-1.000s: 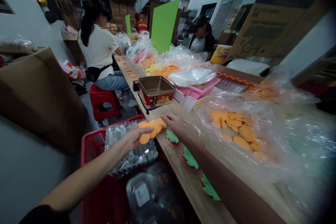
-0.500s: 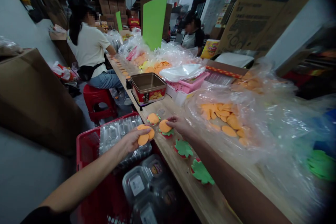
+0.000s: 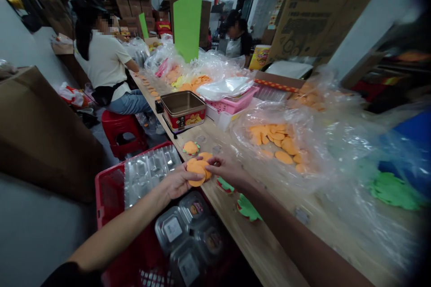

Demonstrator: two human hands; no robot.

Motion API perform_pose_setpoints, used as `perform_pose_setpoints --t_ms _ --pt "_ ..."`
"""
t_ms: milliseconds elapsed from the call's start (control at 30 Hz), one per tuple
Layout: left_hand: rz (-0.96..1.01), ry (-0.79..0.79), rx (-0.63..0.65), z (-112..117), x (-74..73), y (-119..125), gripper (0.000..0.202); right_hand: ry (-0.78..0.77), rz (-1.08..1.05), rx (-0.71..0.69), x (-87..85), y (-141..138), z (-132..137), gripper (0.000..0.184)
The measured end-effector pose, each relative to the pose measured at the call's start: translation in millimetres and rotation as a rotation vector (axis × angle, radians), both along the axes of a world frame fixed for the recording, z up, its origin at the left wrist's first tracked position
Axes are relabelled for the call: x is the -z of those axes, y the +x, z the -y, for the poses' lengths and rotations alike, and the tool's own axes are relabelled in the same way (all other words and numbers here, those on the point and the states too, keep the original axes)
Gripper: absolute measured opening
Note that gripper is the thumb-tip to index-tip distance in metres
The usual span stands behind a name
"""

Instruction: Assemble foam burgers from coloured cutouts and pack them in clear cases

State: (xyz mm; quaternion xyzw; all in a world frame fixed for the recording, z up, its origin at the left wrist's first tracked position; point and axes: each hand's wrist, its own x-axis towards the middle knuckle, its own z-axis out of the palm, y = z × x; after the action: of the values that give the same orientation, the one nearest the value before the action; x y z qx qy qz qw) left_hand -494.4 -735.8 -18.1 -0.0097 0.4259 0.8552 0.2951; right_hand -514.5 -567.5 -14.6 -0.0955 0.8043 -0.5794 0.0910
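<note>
- Left hand (image 3: 180,182): fingers curl up around a small stack of orange discs (image 3: 197,172), held at the tabletop's (image 3: 229,242) near edge.
- Right hand (image 3: 230,172): fingers lie together and extended, tips against the discs without gripping.
- Green leaf pieces (image 3: 247,208) lie along the near edge; one (image 3: 191,148) carries an orange disc.
- Clear bag (image 3: 269,143) of orange discs sits just beyond the right hand.
- Red crate (image 3: 109,193) below the near edge holds clear trays (image 3: 148,175).
- Tin (image 3: 182,110) stands farther along the tabletop.
</note>
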Motion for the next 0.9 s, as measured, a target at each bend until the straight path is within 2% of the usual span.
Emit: perform_pose_setpoints --t_ms 200,333,433,533,600,700,767,900 --pt "0.015 -0.031 0.094 -21 3.8 8 0.058 -0.109 0.074 0.149 3.0 18 -38 0.015" --pt "0.104 -0.071 0.049 -26 10.5 11 0.057 -0.096 0.165 0.259 12.7 21 -55 0.013" --pt "0.160 -0.085 0.000 -25 11.6 12 0.054 0.062 0.148 0.281 23.2 19 -58 0.010" --pt "0.192 -0.060 -0.014 -22 6.7 12 0.043 0.223 0.107 0.300 28.5 19 -60 0.007" --pt "0.216 0.001 -0.003 -21 1.9 12 0.031 0.344 0.020 0.329 26.3 23 -61 0.008" --pt "0.231 0.107 0.018 -24 -3.9 11 0.029 0.481 -0.201 0.337 15.6 36 -59 0.014" --pt "0.223 0.134 0.015 -31 -6.3 11 0.030 0.423 -0.267 0.279 7.6 45 -54 0.017" --pt "0.215 0.097 -0.030 -55 -9.5 15 0.031 0.197 -0.194 0.178 0.7 61 -40 0.020"
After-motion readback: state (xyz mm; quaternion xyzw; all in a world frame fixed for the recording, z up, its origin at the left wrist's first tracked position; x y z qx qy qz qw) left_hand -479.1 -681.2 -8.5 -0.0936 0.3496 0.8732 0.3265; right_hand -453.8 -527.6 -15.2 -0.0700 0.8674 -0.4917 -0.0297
